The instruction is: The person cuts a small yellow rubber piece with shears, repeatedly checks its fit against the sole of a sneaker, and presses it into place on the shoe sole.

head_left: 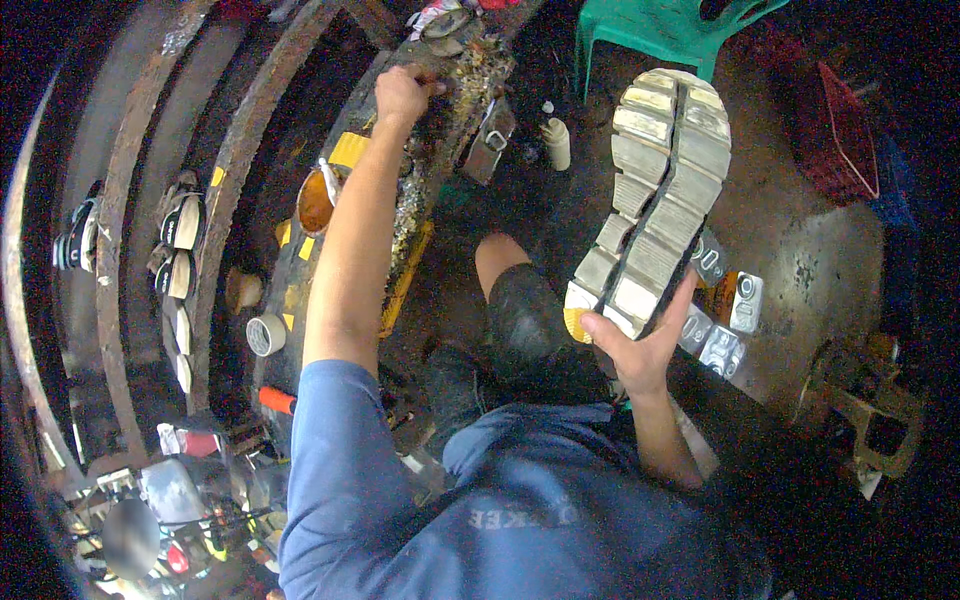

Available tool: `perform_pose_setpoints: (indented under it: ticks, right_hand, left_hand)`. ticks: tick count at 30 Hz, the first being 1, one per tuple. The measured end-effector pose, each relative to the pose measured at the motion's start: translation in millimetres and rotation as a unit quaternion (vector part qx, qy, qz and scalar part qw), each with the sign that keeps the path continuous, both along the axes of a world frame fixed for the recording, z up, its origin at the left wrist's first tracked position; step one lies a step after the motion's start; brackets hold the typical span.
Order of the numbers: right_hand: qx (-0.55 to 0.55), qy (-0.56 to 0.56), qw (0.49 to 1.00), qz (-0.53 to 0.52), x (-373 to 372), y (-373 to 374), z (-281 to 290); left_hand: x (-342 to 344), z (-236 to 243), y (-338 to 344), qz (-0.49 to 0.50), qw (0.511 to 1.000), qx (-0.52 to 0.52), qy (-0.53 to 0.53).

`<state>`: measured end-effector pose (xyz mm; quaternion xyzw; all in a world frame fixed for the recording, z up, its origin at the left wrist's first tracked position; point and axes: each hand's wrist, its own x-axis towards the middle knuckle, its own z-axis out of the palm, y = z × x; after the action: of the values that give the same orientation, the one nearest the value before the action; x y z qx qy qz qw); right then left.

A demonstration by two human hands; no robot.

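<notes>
My right hand (pixel 645 350) grips a shoe sole (pixel 668 180) by its heel end, thumb on the near edge and fingers along the side. Its tread faces up, in worn grey-white blocks with a dark groove down the middle and a yellow patch at the heel. Whether a shoe upper is attached underneath is hidden. My left arm stretches forward over a cluttered workbench (pixel 372 95). At its far part my left hand (pixel 402 95) is closed, fingertips down by a crusty heap of residue (pixel 480 75); what they hold, if anything, cannot be made out.
On the bench lie a bowl of amber glue (pixel 314 203) and a tape roll (pixel 265 335). An orange-handled tool (pixel 277 400) is nearer. A cream bottle (pixel 556 142) and a green plastic chair (pixel 665 35) stand ahead. Shoes (pixel 182 225) sit on the left rack; a red crate (pixel 815 140) is right.
</notes>
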<state>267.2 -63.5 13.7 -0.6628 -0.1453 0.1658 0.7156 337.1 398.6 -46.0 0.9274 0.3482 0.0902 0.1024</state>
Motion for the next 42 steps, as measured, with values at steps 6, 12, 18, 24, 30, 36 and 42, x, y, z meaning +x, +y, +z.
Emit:
perform_pose_setpoints:
  ticks: [6,12,18,24,30,36,42]
  right_hand:
    - [0.102,0.0,0.995,0.002,-3,10,2]
    - [0.122,0.0,0.992,-0.02,-5,21,5]
    - [0.137,-0.034,0.99,0.01,-5,17,12]
    - [0.109,-0.007,0.994,-0.003,-4,16,10]
    - [0.069,-0.009,0.997,-0.019,-9,9,13]
    - [0.052,-0.015,0.997,-0.058,-12,12,9]
    - [0.105,-0.002,0.993,-0.048,-5,12,13]
  left_hand:
    - [-55,27,-69,-0.037,0.966,0.068,-0.246]
    - [-129,10,-146,0.092,0.975,0.061,-0.191]
    - [-122,0,-149,0.096,0.972,0.04,-0.213]
    - [-78,34,-121,0.047,0.943,0.071,-0.323]
    - [-3,11,-54,0.115,0.975,-0.028,-0.189]
    - [1,-31,-34,-0.004,0.991,0.11,-0.076]
    - [13,-21,-37,0.114,0.986,-0.006,-0.118]
